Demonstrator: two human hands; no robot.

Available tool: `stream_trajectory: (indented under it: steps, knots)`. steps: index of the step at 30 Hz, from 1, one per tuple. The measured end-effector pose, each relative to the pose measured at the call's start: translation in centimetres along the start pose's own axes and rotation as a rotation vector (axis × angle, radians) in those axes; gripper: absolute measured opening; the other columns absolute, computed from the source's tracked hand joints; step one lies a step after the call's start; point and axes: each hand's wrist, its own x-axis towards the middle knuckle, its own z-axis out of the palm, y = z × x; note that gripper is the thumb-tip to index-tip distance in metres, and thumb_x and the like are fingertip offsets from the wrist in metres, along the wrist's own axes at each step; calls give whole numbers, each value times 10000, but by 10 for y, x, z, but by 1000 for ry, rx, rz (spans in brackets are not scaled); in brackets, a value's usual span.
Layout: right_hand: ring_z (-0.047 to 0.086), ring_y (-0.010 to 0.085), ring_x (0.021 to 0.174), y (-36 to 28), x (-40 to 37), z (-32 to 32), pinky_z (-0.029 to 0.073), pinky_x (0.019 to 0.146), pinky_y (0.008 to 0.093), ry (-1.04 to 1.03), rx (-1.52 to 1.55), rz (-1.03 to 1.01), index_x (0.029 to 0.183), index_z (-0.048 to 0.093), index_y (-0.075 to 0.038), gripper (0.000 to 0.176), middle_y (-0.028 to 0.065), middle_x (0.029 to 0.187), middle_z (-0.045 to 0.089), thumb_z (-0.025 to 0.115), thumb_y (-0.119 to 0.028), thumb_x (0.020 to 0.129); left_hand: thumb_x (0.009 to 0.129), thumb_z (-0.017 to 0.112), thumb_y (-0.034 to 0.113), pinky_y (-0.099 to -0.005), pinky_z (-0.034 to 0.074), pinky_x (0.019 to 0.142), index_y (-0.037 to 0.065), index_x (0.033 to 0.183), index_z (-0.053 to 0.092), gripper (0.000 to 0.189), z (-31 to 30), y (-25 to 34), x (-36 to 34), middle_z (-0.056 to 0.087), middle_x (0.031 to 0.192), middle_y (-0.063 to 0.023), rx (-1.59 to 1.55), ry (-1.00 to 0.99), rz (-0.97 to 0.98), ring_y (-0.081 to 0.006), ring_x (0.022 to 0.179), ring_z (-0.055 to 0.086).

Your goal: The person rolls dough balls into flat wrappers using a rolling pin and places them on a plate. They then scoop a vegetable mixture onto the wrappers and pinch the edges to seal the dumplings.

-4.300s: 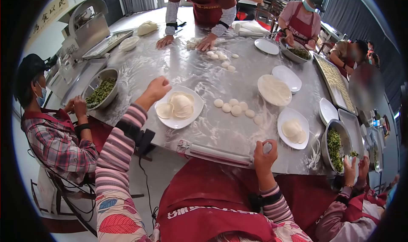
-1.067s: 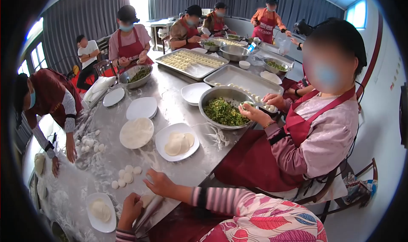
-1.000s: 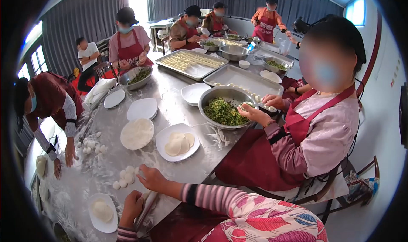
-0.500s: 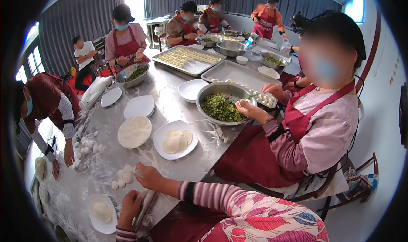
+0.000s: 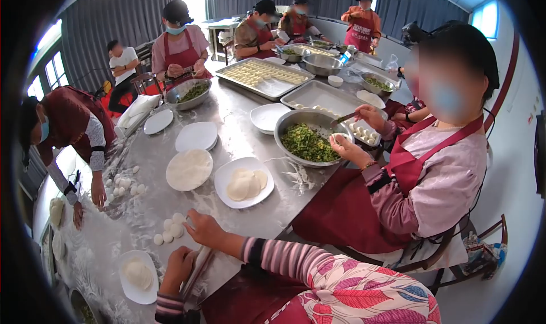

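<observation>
My right hand [image 5: 205, 229] is low over the floury table, its fingers curled and thumb bent inward. Its fingertips are right by a small cluster of white dough balls [image 5: 168, 235]. Closer to me, my left hand [image 5: 180, 265] is closed beside the table edge. A pale, narrow floury shape [image 5: 199, 261] lies along that hand; I cannot tell what either hand grips. Left of my left hand, a white plate [image 5: 128, 293] holds a stack of round dough wrappers [image 5: 137, 274]. Another plate [image 5: 260, 196] with wrappers [image 5: 247, 184] stands beyond my right hand.
At right, a co-worker in a red apron holds a wrapper and a utensil with green filling [image 5: 344, 118] over a steel bowl [image 5: 285, 120]. Trays of dumplings [image 5: 263, 76] stand farther back. At left, another co-worker's hands [image 5: 98, 192] reach the table near loose dough balls [image 5: 135, 190].
The view has shifted slightly, moving the scene rightward. The co-worker at right has raised a utensil with green filling to the wrapper. My hands remain close to the same spot by the dough balls.
</observation>
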Motion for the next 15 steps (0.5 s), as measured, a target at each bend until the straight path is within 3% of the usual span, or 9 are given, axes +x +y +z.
stream_trajectory:
  steps: [4, 5, 9, 15]
  knots:
    - [549, 417, 633, -4, -15, -12, 435, 526, 459, -57, 2, 61, 935, 452, -13, 285, 203, 678, 547, 650, -110, 753, 759, 578, 131, -312, 438, 602, -52, 795, 586, 187, -2, -3, 2, 592, 673, -122, 86, -81, 14, -148, 643, 539]
    - [547, 419, 630, -8, -27, -24, 435, 522, 455, -10, 15, 38, 930, 455, -15, 282, 206, 676, 546, 652, -110, 752, 737, 573, 143, -373, 450, 631, -34, 798, 595, 189, 1, -16, 0, 600, 693, -197, 48, -45, 7, -298, 666, 594]
    - [556, 421, 630, -30, -51, -62, 440, 520, 461, -36, 63, 26, 921, 458, -7, 270, 236, 698, 553, 648, -87, 747, 739, 563, 134, -375, 451, 652, -33, 816, 579, 184, -3, -13, -16, 603, 723, -203, -69, -32, -131, -301, 710, 600]
    - [555, 410, 610, -4, -3, -6, 427, 493, 435, 10, 0, 27, 901, 463, -12, 250, 225, 644, 536, 645, -112, 762, 754, 553, 136, -404, 452, 671, -17, 821, 578, 169, 6, 5, 6, 606, 770, -213, 69, 12, 35, -357, 750, 591]
